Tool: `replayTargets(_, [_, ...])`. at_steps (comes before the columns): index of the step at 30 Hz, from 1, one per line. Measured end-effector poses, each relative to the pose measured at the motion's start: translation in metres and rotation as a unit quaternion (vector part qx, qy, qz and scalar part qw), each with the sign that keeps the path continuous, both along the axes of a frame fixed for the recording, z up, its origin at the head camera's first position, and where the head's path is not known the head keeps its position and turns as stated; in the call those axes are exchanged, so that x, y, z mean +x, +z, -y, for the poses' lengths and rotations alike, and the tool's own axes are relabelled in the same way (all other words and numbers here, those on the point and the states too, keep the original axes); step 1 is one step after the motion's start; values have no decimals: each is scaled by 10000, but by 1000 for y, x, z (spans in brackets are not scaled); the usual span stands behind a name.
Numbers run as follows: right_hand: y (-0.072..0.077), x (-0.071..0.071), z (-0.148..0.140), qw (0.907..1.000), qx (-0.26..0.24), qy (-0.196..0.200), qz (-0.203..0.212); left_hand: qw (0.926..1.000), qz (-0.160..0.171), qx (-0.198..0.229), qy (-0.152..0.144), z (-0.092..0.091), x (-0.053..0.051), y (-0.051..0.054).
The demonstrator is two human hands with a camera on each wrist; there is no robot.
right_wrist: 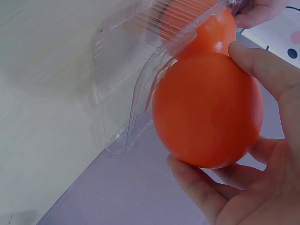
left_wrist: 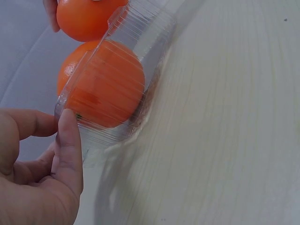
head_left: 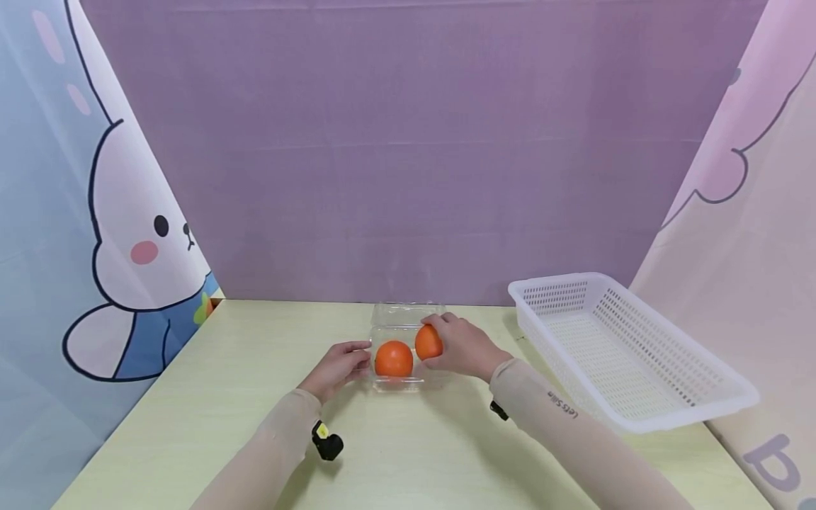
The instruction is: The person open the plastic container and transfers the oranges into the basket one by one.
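Clear box (head_left: 398, 380) sits open on the pale table (head_left: 395, 453). On its left side, the left hand (head_left: 340, 367) pinches it. Next comes one orange (head_left: 394, 359), sitting inside. Then the right hand (head_left: 468, 347) holds another orange (head_left: 428, 343) at the box's right end. Farthest right is a white basket (head_left: 627, 354) with little holes.

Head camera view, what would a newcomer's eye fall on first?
Likely the round orange fruit in the clear plastic clamshell box, and the matching fruit that the right hand holds at the box's right end. Next comes the white rectangular perforated plastic basket, right of the box.
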State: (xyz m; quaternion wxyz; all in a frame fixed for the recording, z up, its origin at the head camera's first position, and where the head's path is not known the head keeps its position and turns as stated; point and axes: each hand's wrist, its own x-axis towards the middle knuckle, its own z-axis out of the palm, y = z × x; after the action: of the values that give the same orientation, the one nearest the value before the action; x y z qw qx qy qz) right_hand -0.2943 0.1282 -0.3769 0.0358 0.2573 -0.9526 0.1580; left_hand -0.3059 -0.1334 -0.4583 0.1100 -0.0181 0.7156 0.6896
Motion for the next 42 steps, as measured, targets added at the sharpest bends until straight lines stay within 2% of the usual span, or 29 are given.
replayTargets(11, [10,3,-5,9998,49,-29,-208,10000,-14,0,5,1,0,0])
replayTargets(18, [13,2,-7,9997,49,-15,-223,10000,-12,-39,3,2,1,0])
replayTargets(31, [27,2,-20,9994,7,-112,-323,10000,-20,-26,-34,2,-1,-1])
replayTargets(39, [33,2,-30,9995,3,-259,-161,10000,-34,-21,-17,2,0,0])
replayTargets(42, [35,1,-34,9995,13,-217,-237,10000,-10,-61,-20,2,0,0])
